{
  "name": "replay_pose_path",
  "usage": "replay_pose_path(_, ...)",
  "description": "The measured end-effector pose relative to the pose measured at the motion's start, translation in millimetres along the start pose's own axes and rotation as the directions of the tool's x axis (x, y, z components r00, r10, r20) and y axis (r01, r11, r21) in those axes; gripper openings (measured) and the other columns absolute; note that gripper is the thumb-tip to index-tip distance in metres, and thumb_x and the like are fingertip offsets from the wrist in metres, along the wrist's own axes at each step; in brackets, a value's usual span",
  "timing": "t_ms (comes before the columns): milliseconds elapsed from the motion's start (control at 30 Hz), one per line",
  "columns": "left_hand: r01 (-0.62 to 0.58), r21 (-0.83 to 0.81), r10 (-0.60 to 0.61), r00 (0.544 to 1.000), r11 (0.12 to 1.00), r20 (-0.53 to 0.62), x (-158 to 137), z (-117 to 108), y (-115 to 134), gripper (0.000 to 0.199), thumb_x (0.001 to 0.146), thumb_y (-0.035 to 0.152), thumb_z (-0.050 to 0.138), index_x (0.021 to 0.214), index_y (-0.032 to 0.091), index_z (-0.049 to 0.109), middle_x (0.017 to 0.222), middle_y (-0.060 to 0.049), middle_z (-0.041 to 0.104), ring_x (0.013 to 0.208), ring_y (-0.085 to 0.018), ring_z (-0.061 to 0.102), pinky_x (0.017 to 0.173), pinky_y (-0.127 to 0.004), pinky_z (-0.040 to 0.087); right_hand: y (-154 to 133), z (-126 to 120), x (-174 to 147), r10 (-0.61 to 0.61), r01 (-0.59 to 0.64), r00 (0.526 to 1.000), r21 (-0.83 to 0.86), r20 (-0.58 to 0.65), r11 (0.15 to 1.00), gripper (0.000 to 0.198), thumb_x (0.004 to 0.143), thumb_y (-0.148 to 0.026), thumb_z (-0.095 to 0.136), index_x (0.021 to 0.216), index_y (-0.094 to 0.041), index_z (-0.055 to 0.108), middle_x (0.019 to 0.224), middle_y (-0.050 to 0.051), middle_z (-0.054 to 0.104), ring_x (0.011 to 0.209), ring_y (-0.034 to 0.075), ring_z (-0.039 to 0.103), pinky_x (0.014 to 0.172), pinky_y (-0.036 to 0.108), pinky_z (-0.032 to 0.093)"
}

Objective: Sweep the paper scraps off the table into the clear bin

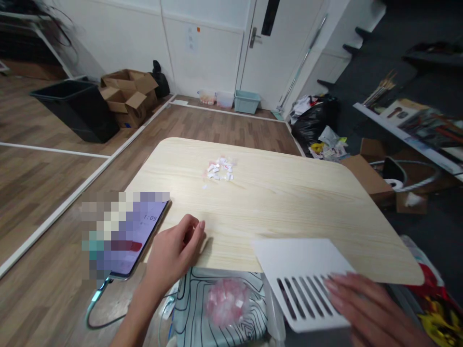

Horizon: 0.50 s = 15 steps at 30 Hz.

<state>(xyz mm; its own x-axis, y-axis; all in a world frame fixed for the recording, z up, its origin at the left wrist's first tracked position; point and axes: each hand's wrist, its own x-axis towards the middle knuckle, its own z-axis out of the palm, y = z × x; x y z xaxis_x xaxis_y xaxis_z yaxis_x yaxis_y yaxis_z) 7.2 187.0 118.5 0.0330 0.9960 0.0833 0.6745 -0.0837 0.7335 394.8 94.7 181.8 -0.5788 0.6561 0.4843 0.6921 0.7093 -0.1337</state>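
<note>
My left hand (178,248) rests near the table's front left, its fingers curled in and the thumb against them; nothing shows in it. A smartphone (144,231) with a lit screen and a cable plugged in lies beside it, partly pixelated. My right hand (365,296), slightly blurred, grips a flat white slotted panel (304,260) at its slotted end, with the thumb hidden. The panel reaches over the table's front edge. Below that edge, a pink-tinted clear bag of small pieces (228,301) lies on a patterned cloth (191,289).
Small white pieces in clear packets (219,168) lie toward the far side of the wooden table (289,202). Beyond stand a black bin (79,108), cardboard boxes (130,103) and a light-blue basket (247,102). Right of the table are a black bag (316,120) and a shelf (408,137).
</note>
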Motion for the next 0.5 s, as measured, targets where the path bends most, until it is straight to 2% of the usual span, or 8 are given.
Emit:
replay_pose_path(67,-0.010,-0.001,0.010,1.000,1.000,-0.002,0,0,0,0.039,0.105,0.056,0.048,0.086,0.024,0.061,0.056,0.006,0.059,0.051,-0.014,0.056,0.057,-0.026,0.037,17,14,30,0.068,-0.067,0.983,0.008,-0.168,0.998,0.043,0.094,-0.009,0.063,0.130,-0.025,0.079,0.116,0.008,0.084,0.111,0.029,0.080,0.097,0.047,0.068)
replay_pose_path(100,-0.013,0.000,0.013,1.000,1.000,-0.007,0,-1,1,0.039,0.105,0.056,0.048,0.086,0.025,0.060,0.057,0.006,0.060,0.051,-0.014,0.056,0.057,-0.026,0.036,26,24,44,0.075,-0.068,0.965,0.035,-0.253,0.997,0.044,0.091,-0.006,0.063,0.127,-0.025,0.080,0.112,0.007,0.085,0.109,0.030,0.080,0.097,0.050,0.068)
replay_pose_path(167,-0.011,0.004,0.011,1.000,1.000,-0.011,0,-1,1,0.039,0.105,0.056,0.048,0.085,0.025,0.059,0.057,0.006,0.060,0.052,-0.015,0.057,0.057,-0.026,0.036,47,44,67,0.062,-0.033,0.941,0.091,-0.332,0.995,0.041,0.091,-0.004,0.062,0.119,-0.026,0.083,0.105,0.007,0.086,0.102,0.028,0.082,0.092,0.049,0.068)
replay_pose_path(267,-0.010,0.012,0.010,1.000,1.000,-0.009,0,0,1,0.039,0.105,0.056,0.047,0.085,0.025,0.059,0.060,0.005,0.063,0.054,-0.016,0.059,0.057,-0.027,0.036,72,61,82,0.061,-0.016,0.963,0.169,-0.261,0.985,0.036,0.092,-0.002,0.060,0.107,-0.023,0.085,0.099,0.007,0.086,0.097,0.026,0.082,0.093,0.046,0.067)
replay_pose_path(333,-0.008,0.015,0.008,1.000,1.000,-0.002,0,0,0,0.039,0.106,0.056,0.046,0.086,0.025,0.059,0.061,0.005,0.063,0.054,-0.016,0.060,0.058,-0.027,0.036,80,60,77,0.040,-0.001,0.979,0.192,-0.200,0.981,0.035,0.092,-0.001,0.059,0.105,-0.023,0.084,0.099,0.007,0.086,0.096,0.024,0.083,0.096,0.046,0.066)
replay_pose_path(500,0.022,0.023,-0.022,1.000,1.000,0.020,1,0,0,0.042,0.108,0.057,0.042,0.088,0.025,0.060,0.057,0.006,0.059,0.053,-0.015,0.059,0.058,-0.027,0.034,68,25,28,0.036,-0.015,0.989,0.141,-0.144,0.990,0.036,0.088,-0.001,0.058,0.108,-0.022,0.079,0.101,0.006,0.086,0.098,0.023,0.083,0.101,0.042,0.064)
